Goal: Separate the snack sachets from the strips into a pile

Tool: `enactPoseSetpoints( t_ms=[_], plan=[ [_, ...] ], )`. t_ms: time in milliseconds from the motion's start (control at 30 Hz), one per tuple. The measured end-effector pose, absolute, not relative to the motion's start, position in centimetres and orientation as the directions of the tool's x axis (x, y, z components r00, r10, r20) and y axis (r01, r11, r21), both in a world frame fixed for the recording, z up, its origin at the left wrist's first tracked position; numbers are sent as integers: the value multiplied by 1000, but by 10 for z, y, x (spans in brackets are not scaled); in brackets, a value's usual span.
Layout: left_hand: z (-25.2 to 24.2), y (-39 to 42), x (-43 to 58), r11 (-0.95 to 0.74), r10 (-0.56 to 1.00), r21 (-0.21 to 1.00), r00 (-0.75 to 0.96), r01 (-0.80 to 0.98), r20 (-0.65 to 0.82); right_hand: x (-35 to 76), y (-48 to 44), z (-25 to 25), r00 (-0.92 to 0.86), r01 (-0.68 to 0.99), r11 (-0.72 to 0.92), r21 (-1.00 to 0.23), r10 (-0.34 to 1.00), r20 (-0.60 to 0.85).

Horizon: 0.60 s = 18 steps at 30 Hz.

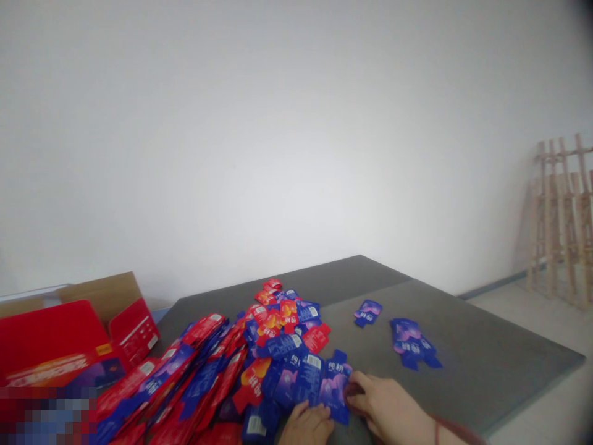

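Many flat red and blue printed cartons (204, 371) lie in a heap on the dark grey table (463, 371). At the heap's right edge, my right hand (384, 402) has its fingers closed at the side of a blue carton (334, 386). My left hand (308, 425) lies on the lower edge of the blue cartons, its fingers spread flat. Farther right, a small stack of blue cartons (412, 343) and a separate blue carton (368, 312) rest on the table.
An open red box (55, 340) stands at the left beside the heap, with brown cardboard (104, 296) behind it. A pale wall (296, 142) rises beyond the table. Wooden racks (563, 216) lean at the far right.
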<state>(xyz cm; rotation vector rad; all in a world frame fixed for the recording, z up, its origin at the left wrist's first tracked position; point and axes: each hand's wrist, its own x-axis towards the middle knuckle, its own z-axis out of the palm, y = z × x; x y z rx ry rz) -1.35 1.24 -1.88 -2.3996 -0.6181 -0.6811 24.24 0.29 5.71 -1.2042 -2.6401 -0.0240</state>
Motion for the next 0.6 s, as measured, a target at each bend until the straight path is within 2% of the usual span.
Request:
enactPoseSetpoints(
  t_ms=[100,333,467,600],
  plan=[
    [-22,13,-13,-742,295,-369,767,559,570,241,5,66,-595,780,616,-109,785,174],
    [-22,13,-12,-750,269,-383,778,539,568,216,-7,58,-700,682,727,-82,681,214],
    [-23,17,-12,-723,209,-421,754,548,622,213,19,71,-577,800,596,-67,795,190],
    [-10,17,-15,-748,171,-464,812,476,558,210,55,82,-451,886,462,-31,877,165]
  ],
)
